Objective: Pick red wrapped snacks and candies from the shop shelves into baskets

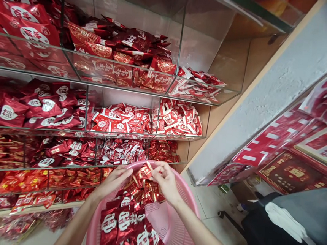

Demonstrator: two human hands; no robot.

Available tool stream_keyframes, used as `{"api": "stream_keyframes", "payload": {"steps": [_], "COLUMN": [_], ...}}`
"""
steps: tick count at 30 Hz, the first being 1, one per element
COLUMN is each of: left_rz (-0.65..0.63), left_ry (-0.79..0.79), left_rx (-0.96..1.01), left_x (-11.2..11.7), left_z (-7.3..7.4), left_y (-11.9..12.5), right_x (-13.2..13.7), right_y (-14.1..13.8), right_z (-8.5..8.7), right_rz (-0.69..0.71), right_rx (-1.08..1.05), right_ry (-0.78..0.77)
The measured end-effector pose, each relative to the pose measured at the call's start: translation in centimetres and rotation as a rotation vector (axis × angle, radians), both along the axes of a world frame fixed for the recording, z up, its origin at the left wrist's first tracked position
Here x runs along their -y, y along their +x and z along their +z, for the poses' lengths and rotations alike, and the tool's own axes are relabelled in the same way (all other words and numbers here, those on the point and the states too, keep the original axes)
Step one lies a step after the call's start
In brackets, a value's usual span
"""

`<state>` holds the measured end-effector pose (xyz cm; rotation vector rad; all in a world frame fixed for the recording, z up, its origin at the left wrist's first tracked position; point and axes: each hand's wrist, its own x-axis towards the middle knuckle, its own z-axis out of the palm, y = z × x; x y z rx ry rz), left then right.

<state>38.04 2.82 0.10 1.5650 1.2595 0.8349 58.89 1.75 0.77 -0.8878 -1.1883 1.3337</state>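
My right hand (167, 183) pinches a small shiny red-and-gold candy packet (147, 170) between thumb and fingers, over the far side of a pink plastic basket (185, 212). Opposite it, my left hand (115, 180) is at the basket's far left rim, its fingers stretched out and nothing gripped in them. Beneath both hands lie more small red-and-gold packets (150, 192). Larger dark red packets (124, 221) with white printed patches fill the near left of the basket. Part of its perforated bottom shows on the right.
Glass-fronted shelves (134, 134) with dividers hold several kinds of red packets ahead and to the left. A grey wall (257, 96) stands at the right, with red printed goods (265, 141) beyond. A dark chair (283, 228) bears a white glove (285, 221). Bagged goods (17, 226) lie lower left.
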Motion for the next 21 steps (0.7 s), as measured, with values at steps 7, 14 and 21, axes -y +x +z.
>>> {"api": "stream_keyframes", "payload": {"steps": [7,14,21], "left_rz": [-0.137,-0.079,-0.076], "left_ry": [0.057,0.073,0.06], "left_rx": [0.002,0.123,0.107], "left_x": [-0.3,-0.5,-0.5], "left_z": [-0.4,-0.9,-0.7], "left_y": [-0.5,-0.4,-0.3], "right_x": [-1.9,-0.9,2.4], "right_y": [-2.7,-4.6,-7.0], "right_z": [-0.5,-2.2,-3.3], "right_rz": [0.275,0.131,0.152], "right_rx": [0.166,0.224,0.05], "right_ry": [0.028,-0.086,-0.275]}}
